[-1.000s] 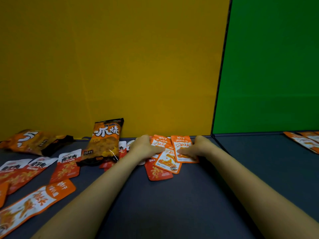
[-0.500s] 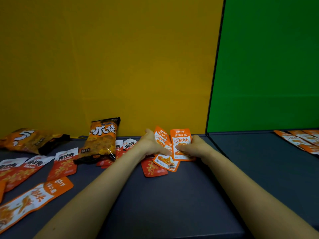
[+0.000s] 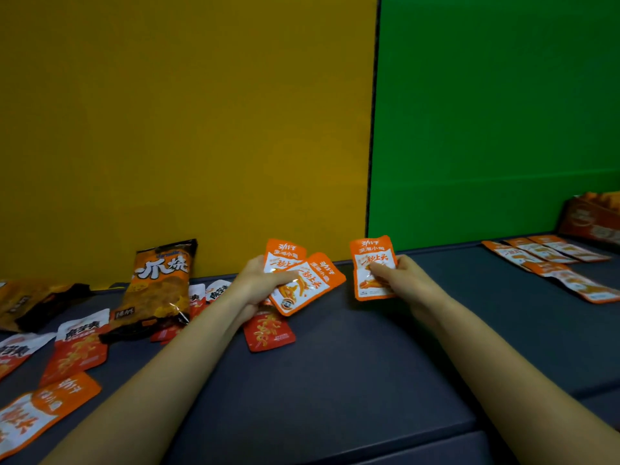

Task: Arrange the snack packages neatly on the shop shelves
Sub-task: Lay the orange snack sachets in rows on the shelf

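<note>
My left hand [image 3: 260, 283] grips two small orange-and-white snack packets [image 3: 307, 281], fanned out and lifted off the dark shelf [image 3: 335, 380]. My right hand [image 3: 406, 280] pinches a single matching orange packet [image 3: 372, 263], held upright a short way to the right of the others. A small red packet [image 3: 268, 332] lies flat on the shelf just below my left hand.
A large orange-black chip bag [image 3: 157, 286] leans on the yellow back wall [image 3: 188, 129]; another [image 3: 30, 302] lies far left. Red and orange packets [image 3: 77, 347] are scattered at left. Orange packets [image 3: 550, 260] lie in a row before the green wall, beside a box [image 3: 593, 219].
Both hands lifted the orange packets off the shelf. My right hand drew one packet away to the right, apart from the two in my left hand. The view swung right.
</note>
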A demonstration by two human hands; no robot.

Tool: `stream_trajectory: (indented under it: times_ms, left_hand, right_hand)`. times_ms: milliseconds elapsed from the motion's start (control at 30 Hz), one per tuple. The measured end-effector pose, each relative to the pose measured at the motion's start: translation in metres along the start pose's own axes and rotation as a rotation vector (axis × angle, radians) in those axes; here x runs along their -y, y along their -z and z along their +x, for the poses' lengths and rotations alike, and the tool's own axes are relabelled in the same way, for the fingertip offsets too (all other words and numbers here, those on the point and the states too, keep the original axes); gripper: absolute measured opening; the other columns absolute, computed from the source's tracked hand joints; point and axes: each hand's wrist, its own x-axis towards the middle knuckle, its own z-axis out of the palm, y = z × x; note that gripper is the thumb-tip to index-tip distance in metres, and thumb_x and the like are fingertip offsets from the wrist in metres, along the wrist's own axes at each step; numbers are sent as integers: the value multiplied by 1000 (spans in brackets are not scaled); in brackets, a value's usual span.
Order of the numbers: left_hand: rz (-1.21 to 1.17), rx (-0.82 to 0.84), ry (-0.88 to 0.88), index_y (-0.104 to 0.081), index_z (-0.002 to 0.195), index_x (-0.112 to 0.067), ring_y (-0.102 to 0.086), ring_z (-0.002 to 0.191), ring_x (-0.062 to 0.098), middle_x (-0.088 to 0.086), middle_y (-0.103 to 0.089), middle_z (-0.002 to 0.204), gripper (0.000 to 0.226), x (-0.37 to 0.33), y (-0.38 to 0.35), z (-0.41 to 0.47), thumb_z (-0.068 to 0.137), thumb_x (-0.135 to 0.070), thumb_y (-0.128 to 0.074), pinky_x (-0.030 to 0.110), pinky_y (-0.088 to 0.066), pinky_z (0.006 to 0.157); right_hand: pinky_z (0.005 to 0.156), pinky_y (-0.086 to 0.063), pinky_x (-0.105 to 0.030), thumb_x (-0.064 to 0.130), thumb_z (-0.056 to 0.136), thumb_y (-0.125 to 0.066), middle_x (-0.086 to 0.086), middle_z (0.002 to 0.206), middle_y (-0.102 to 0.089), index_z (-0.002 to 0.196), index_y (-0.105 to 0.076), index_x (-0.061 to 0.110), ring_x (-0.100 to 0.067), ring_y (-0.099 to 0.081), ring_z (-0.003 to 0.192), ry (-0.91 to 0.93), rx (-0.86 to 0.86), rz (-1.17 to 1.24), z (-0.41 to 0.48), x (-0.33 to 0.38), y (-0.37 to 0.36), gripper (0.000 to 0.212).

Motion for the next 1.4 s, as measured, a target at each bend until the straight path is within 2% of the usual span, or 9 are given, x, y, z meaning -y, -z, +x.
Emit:
stream_trajectory:
  times_ms: [133, 233, 467, 567, 800, 900, 1133, 1300, 1400]
  left_hand:
    - [-112, -46, -37, -57, 90, -13, -65, 46, 5, 8, -66, 86, 10, -9, -9, -7, 85, -8, -63, 17, -52, 43]
    - [-161, -59, -87, -58, 85, -15, -63, 43, 3, 4, -66, 76, 6, -22, -31, -16, 87, -9, -61, 15, -49, 40]
    - [-242, -14, -79, -59, 96, -11, -65, 46, 3, 4, -66, 84, 9, -45, -132, -34, 88, -15, -61, 16, -53, 44]
    - [-263, 1, -81, -58, 89, -15, -65, 46, 2, 3, -66, 84, 1, -48, -189, -44, 89, -15, -59, 15, -52, 44]
    - [-351, 8, -67, -59, 98, -13, -66, 49, 3, 3, -67, 84, 8, -56, -306, -60, 90, -15, -58, 16, -53, 47]
    - [-360, 13, -59, -59, 94, -14, -66, 50, 4, 2, -68, 83, 4, -57, -341, -59, 91, -15, -57, 17, -53, 47]
    - [-348, -18, -82, -59, 98, -13, -65, 65, 13, 4, -69, 87, 8, -71, -390, -28, 91, -16, -56, 23, -55, 58]
    - [-345, -68, -111, -58, 91, -17, -65, 68, 13, 3, -68, 86, 3, -77, -418, 3, 92, -15, -55, 21, -55, 54]
    - [-349, -110, -130, -56, 88, -19, -64, 69, 13, 2, -67, 85, 6, -79, -431, 15, 93, -15, -54, 21, -55, 54]
  right_hand:
    - [80, -52, -31, 22, 93, -56, -8, 107, -66, 115, -48, 10, -16, -64, 83, -2, -20, 50, -19, -5, 30, 26]
    - [83, -52, -32, 22, 93, -55, -5, 102, -67, 112, -50, 12, -14, -64, 81, 36, -31, 65, -34, -9, 61, 22]
    - [61, -53, -18, 16, 93, -55, 0, 88, -68, 101, -57, 15, -4, -66, 64, 121, -84, 80, -56, -25, 170, 8]
    - [55, -53, -14, 13, 94, -53, 2, 82, -67, 96, -58, 16, 2, -65, 54, 119, -93, 60, -65, -35, 229, 6]
    - [49, -50, -11, 14, 96, -49, 0, 81, -64, 100, -56, 11, -8, -61, 63, 77, -139, -16, -65, -53, 348, 9]
    - [54, -50, -14, 17, 96, -49, 0, 83, -64, 113, -53, 7, -10, -60, 69, 49, -142, -47, -54, -59, 379, 20]
    - [65, -49, -22, 16, 97, -47, -2, 85, -63, 110, -50, 12, -12, -60, 71, -30, -98, -74, -5, -70, 414, 14]
    - [63, -49, -22, 19, 94, -54, -1, 86, -64, 111, -55, 8, -10, -61, 70, -32, -57, -192, 42, -88, 420, 20]
    - [78, -55, -32, 22, 92, -56, -4, 92, -68, 104, -57, 11, -16, -66, 78, -32, -47, -223, 65, -97, 418, 15]
